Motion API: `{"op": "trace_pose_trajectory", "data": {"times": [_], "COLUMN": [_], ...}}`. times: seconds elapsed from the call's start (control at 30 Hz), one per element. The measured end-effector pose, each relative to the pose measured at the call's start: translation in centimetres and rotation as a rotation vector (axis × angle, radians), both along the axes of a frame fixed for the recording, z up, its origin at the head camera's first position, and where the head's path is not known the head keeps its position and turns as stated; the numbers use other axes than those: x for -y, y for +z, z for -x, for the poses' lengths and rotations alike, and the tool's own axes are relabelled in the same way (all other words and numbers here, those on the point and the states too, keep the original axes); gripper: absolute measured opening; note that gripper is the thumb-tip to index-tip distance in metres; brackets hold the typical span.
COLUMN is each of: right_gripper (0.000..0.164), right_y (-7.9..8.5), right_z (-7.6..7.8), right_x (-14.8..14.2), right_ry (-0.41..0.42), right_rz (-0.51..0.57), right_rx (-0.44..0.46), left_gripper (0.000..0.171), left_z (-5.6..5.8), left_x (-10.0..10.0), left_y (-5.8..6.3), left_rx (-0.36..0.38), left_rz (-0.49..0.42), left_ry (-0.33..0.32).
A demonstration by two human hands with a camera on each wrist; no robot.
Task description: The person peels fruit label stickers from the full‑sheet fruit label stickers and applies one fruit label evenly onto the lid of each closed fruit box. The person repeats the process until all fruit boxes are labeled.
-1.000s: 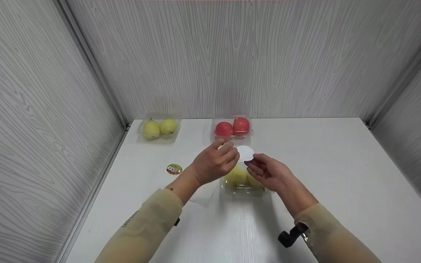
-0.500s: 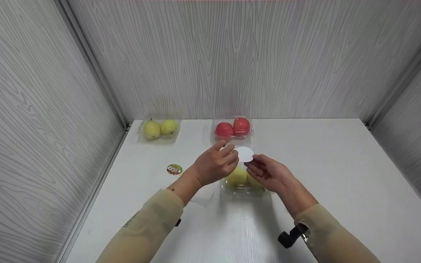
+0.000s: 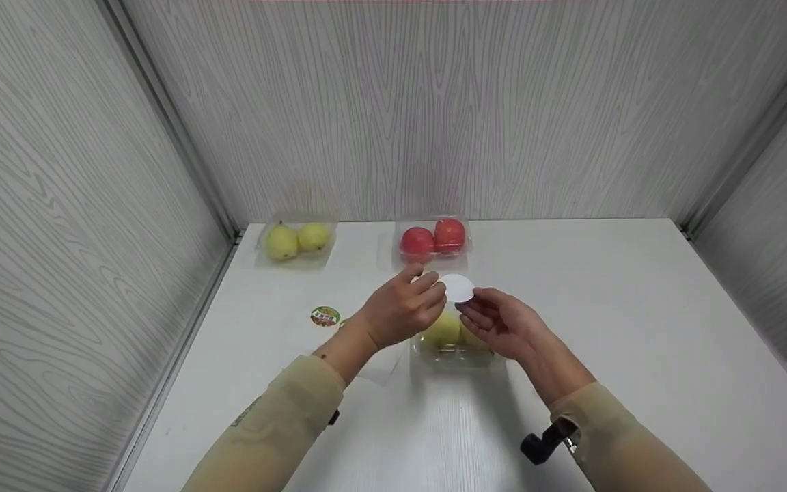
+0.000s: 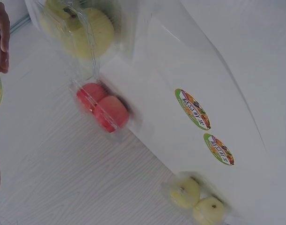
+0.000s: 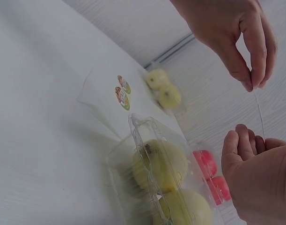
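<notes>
A round sticker [image 3: 457,288] is held up between my hands, its plain white back showing in the head view. In the left wrist view its printed, green-edged face shows at the left border. My right hand [image 3: 503,321] pinches its right edge between thumb and fingers. My left hand [image 3: 404,307] pinches the opposite edge with its fingertips; the right wrist view shows that left hand [image 5: 241,42] above the sticker, seen edge-on as a thin line. Below the hands stands a clear plastic clamshell box [image 3: 458,359] with yellow pears [image 5: 161,164] inside, partly hidden by the hands in the head view.
Two printed stickers [image 4: 193,109] lie on a pale backing sheet [image 3: 381,365] left of the box. A clear box of red apples [image 3: 433,239] stands at the back by the wall. Another box of yellow pears [image 3: 298,240] sits at the back left. Grey wood-grain panels enclose the white table.
Both hands keep their hold on the sticker and barely move. It sits slightly lower than a second ago. The view shifts a little, and a second sticker's edge shows beside my left wrist.
</notes>
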State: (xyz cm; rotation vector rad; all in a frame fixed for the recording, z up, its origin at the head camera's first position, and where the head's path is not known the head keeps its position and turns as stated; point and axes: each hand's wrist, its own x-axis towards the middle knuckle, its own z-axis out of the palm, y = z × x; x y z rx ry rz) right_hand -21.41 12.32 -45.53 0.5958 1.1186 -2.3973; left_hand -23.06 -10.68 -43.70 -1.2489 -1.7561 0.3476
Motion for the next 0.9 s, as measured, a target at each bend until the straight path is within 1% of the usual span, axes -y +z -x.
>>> {"op": "trace_pose_trajectory", "data": {"times": [0.07, 0.1, 0.17, 0.2, 0.3, 0.47, 0.57, 0.7, 0.77, 0.83, 0.9], "right_gripper": [0.021, 0.021, 0.022, 0.023, 0.029, 0.040, 0.040, 0.036, 0.035, 0.034, 0.034], "right_y": [0.0, 0.0, -0.1, -0.1, -0.3, -1.0, -1.5, -1.9, -2.1, -2.1, -2.2], "right_z": [-0.1, -0.1, -0.2, -0.2, -0.4, -0.6, -0.7, -0.7, -0.7, -0.6, -0.5], "right_x": [-0.3, -0.5, -0.9, -1.2, -1.9, -2.9, -3.3, -3.5, -3.5, -3.5, -3.4], "right_ry": [-0.004, -0.007, -0.019, -0.017, -0.022, -0.051, -0.064, -0.028, -0.004, 0.015, 0.027], "right_rz": [0.010, 0.000, -0.033, -0.057, -0.182, -0.435, -0.541, -0.604, -0.621, -0.634, -0.639], "right_rx": [-0.025, -0.046, -0.100, -0.134, -0.255, -0.458, -0.544, -0.627, -0.652, -0.668, -0.674], "left_gripper": [0.012, 0.011, 0.010, 0.010, 0.010, 0.008, 0.006, 0.005, 0.006, 0.007, 0.008], "left_z": [-0.1, -0.1, -0.2, -0.2, -0.5, -1.0, -1.3, -1.4, -1.5, -1.4, -1.3], "left_x": [0.0, 0.0, -0.1, -0.1, -0.2, -0.3, -0.5, -0.5, -0.5, -0.4, -0.5], "left_y": [0.0, 0.0, 0.1, 0.2, 0.2, 0.1, -0.1, -0.2, -0.3, -0.3, -0.3], "left_rx": [0.013, 0.032, 0.083, 0.122, 0.285, 0.624, 0.811, 1.014, 1.098, 1.166, 1.218], "left_rz": [-0.013, -0.031, -0.082, -0.116, -0.241, -0.444, -0.546, -0.678, -0.731, -0.761, -0.780], "left_ry": [0.015, 0.023, 0.044, 0.055, 0.085, 0.111, 0.108, 0.106, 0.110, 0.122, 0.128]}}
